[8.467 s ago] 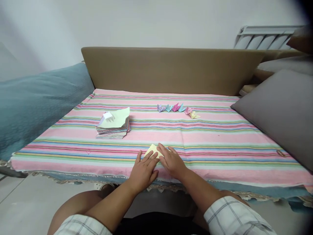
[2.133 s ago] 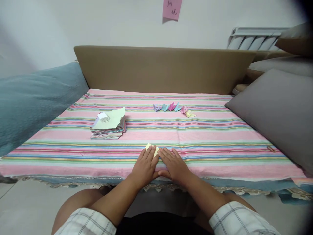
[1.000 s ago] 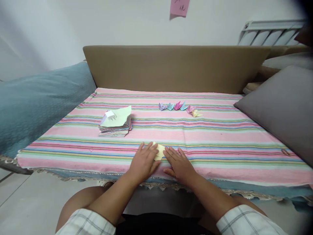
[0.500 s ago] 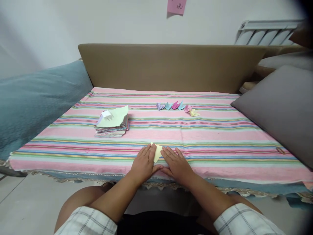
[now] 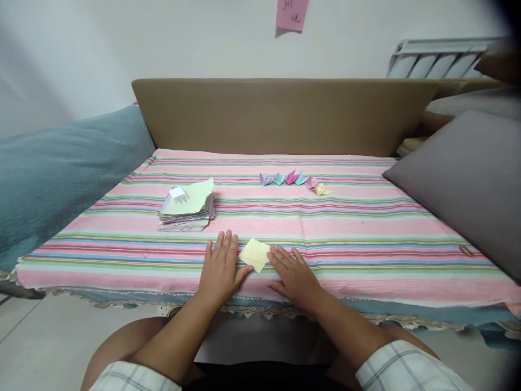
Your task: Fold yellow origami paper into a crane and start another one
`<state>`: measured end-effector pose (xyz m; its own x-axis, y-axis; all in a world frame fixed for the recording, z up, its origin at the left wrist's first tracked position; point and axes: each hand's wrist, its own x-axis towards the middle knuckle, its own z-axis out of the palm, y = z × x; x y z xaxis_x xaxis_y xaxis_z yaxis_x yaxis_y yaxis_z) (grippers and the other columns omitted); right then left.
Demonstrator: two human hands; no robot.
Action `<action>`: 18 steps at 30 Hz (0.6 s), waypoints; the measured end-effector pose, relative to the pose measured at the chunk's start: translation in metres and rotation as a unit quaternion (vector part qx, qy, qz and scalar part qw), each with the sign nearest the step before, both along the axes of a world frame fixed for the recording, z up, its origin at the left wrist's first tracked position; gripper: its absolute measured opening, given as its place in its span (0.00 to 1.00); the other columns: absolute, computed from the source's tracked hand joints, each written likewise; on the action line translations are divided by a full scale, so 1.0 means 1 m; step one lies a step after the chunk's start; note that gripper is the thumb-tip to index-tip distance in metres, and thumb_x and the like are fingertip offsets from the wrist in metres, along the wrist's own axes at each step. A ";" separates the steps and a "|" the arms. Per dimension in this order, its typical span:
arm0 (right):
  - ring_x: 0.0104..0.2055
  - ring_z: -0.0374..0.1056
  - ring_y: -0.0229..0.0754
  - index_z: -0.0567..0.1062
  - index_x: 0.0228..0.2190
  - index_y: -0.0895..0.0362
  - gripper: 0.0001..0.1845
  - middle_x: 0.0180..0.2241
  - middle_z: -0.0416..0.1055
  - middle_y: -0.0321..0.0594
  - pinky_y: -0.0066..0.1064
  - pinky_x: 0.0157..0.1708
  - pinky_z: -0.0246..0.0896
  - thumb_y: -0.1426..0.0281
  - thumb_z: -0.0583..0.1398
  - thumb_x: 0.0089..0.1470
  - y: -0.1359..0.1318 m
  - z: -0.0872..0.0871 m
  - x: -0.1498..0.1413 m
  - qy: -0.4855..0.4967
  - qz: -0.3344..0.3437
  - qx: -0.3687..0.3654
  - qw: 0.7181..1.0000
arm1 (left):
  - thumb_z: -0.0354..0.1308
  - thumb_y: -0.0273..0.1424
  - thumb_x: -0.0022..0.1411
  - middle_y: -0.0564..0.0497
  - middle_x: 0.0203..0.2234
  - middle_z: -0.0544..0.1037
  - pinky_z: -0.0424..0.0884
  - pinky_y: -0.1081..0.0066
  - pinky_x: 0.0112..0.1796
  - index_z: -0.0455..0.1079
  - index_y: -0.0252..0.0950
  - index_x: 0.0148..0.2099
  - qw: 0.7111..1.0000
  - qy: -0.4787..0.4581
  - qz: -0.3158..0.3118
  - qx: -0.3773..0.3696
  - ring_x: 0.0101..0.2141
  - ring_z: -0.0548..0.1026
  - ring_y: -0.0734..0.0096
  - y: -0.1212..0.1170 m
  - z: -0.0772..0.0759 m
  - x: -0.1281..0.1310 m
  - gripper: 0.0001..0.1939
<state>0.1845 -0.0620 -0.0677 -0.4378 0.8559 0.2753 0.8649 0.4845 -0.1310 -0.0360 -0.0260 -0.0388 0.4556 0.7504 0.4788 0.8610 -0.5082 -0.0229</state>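
A small pale yellow square of folded paper [image 5: 255, 254] lies flat on the striped cloth, one corner pointing toward me. My left hand [image 5: 221, 269] rests palm down on the cloth just left of the paper, fingers stretched out, its thumb near the paper's lower left edge. On the right side, my right hand [image 5: 293, 274] lies flat and open, its fingertips at the paper's right corner. A faint crease runs across the paper.
Several folded paper cranes [image 5: 291, 177] stand in a row farther back. At the left is a stack of coloured paper [image 5: 187, 212] with a white plug adapter [image 5: 178, 194] on top. A grey cushion [image 5: 468, 184] lies at right, beside a small brown loop [image 5: 466, 250].
My left hand has slid left off the yellow paper, which now shows almost whole. Earlier both hands pressed on it. My right hand stays at its right corner.
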 end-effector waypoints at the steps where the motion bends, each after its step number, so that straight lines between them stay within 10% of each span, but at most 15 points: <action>1: 0.63 0.47 0.48 0.56 0.59 0.59 0.34 0.60 0.53 0.48 0.51 0.59 0.39 0.51 0.48 0.57 0.000 0.000 0.000 0.000 -0.001 0.001 1.000 | 0.45 0.49 0.61 0.34 0.60 0.56 0.45 0.48 0.57 0.48 0.27 0.64 1.000 0.011 -0.028 0.009 0.61 0.49 0.49 -0.001 0.002 0.005 0.37; 5: 0.63 0.47 0.48 0.54 0.60 0.59 0.33 0.60 0.54 0.49 0.50 0.59 0.39 0.56 0.50 0.58 0.000 -0.001 0.000 -0.011 -0.004 -0.001 1.000 | 0.47 0.52 0.58 0.37 0.60 0.56 0.48 0.55 0.58 0.49 0.29 0.64 0.984 0.065 -0.160 -0.036 0.62 0.49 0.54 -0.008 -0.004 0.030 0.40; 18: 0.63 0.45 0.51 0.56 0.59 0.60 0.40 0.61 0.51 0.49 0.47 0.57 0.47 0.48 0.52 0.53 0.002 0.017 0.032 -0.004 -0.106 -0.098 0.990 | 0.49 0.51 0.57 0.37 0.60 0.57 0.52 0.55 0.57 0.53 0.30 0.62 0.984 0.055 -0.140 -0.092 0.60 0.53 0.52 -0.005 -0.021 0.035 0.39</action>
